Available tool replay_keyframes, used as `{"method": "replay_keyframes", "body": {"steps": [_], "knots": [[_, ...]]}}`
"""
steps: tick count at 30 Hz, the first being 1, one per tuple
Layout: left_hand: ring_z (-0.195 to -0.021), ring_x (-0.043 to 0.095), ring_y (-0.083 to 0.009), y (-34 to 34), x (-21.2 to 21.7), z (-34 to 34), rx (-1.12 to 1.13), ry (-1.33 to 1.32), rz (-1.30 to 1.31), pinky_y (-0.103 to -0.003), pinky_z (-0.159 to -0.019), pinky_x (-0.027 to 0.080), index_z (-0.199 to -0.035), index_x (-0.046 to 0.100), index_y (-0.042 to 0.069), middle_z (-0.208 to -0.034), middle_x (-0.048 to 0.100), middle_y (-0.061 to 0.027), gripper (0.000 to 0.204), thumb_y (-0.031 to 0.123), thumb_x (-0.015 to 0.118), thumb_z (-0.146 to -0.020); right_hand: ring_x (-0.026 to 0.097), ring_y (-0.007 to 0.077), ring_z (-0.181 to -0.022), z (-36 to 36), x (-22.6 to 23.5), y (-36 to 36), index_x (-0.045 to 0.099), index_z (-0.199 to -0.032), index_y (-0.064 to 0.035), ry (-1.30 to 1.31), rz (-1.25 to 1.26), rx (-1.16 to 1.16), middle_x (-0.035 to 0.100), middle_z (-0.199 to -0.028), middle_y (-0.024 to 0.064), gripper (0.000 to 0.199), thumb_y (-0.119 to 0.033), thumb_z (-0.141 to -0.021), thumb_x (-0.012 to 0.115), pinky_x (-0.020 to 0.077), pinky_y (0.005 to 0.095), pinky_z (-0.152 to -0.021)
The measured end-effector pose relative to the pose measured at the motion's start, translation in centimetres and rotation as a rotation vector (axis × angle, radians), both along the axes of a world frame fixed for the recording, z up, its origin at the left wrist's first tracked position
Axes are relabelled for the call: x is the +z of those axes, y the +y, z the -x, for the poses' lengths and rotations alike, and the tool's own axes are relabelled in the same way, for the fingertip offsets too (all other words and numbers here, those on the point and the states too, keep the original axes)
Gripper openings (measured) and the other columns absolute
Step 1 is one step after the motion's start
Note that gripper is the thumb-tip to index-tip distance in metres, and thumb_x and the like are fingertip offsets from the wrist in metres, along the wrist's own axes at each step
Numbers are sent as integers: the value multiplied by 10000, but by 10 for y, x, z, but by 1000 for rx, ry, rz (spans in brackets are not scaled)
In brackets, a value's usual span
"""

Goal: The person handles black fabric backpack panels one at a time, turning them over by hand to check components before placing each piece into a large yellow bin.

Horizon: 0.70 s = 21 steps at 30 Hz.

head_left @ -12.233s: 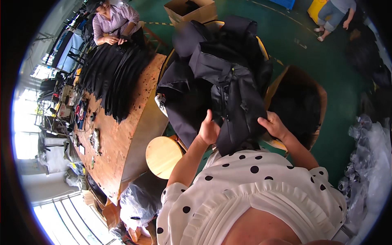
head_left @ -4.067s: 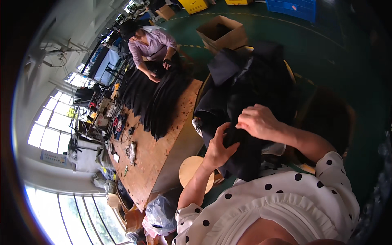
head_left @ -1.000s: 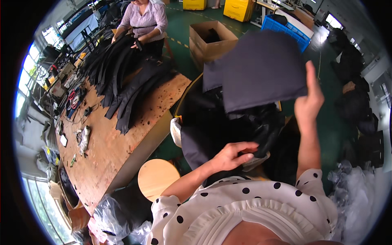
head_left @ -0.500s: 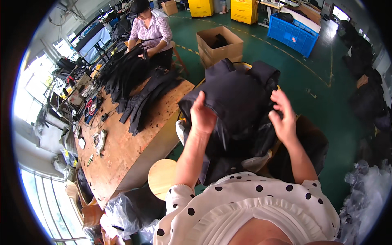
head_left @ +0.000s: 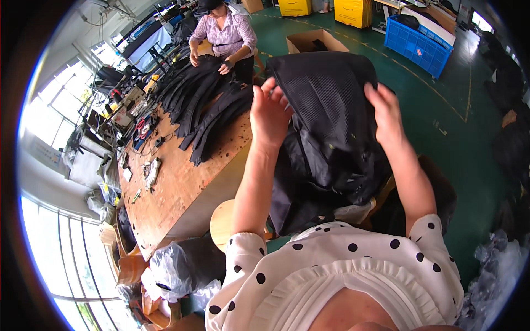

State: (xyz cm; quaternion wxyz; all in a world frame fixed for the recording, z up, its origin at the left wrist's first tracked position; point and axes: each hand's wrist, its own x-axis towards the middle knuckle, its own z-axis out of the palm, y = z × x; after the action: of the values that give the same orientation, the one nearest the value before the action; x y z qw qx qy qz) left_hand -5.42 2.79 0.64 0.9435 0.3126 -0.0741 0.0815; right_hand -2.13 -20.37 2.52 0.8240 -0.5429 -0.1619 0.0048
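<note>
A black fabric backpack (head_left: pixel 326 105) with a ribbed mesh panel is raised in front of me, its lower part slumped in dark folds. At its left edge is my left hand (head_left: pixel 269 118), palm toward the fabric and fingers apart, the tips at or just beside the edge. My right hand (head_left: pixel 386 116) grips the backpack's right side, some of its fingers hidden by the cloth. Beneath the panel, loose shiny black material (head_left: pixel 314 160) hangs down.
At left, a wooden worktable (head_left: pixel 165 193) carries black strips (head_left: pixel 210 121), tools and scraps. A co-worker (head_left: pixel 226 36) handles strips at its far end. Beyond the backpack stand a cardboard box (head_left: pixel 301 41) and a blue crate (head_left: pixel 417 47). A round stool (head_left: pixel 222 223) is beside the table.
The backpack has been tipped up, so its mesh panel now faces me instead of the smooth side. Both hands have risen; my right hand has come onto the fabric, and my left fingers have spread.
</note>
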Motion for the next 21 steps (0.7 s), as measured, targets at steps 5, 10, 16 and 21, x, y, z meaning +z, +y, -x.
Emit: {"method": "replay_keyframes", "body": {"steps": [5, 10, 16, 21], "knots": [[-672, 577, -144, -22, -77, 30, -76, -45, -444, -254, -641, 461, -790, 500, 58, -743, 564, -45, 138, 170, 497, -870, 562, 95, -836, -26, 42, 26, 609, -956, -33, 46, -65, -27, 615, -922, 21, 188, -180, -842, 587, 440, 231, -757], [-600, 480, -67, -41, -109, 64, 354, 111, -828, -220, -566, 409, -797, 516, 17, -654, 509, 21, 162, 148, 599, -842, 599, 144, -826, -45, 54, 34, 607, -964, -24, 68, -198, 46, 630, -941, 60, 179, -156, -844, 587, 486, 279, -731], [-527, 547, -261, -64, -56, 34, 630, 89, -1249, -329, -508, 414, -892, 531, -35, -577, 527, -155, 295, 251, 567, -834, 590, 128, -813, -29, 63, 54, 607, -977, -33, 8, -214, 151, 626, -938, 39, 183, -155, -842, 592, 470, 259, -722], [-649, 570, -134, -41, -41, 36, 173, 99, -1178, -292, -600, 437, -935, 551, -5, -713, 609, -66, 290, 272, 467, -918, 547, 77, -732, -53, 75, 31, 612, -895, -18, -204, 32, -97, 612, -826, 4, 190, -199, -842, 592, 446, 227, -667]]}}
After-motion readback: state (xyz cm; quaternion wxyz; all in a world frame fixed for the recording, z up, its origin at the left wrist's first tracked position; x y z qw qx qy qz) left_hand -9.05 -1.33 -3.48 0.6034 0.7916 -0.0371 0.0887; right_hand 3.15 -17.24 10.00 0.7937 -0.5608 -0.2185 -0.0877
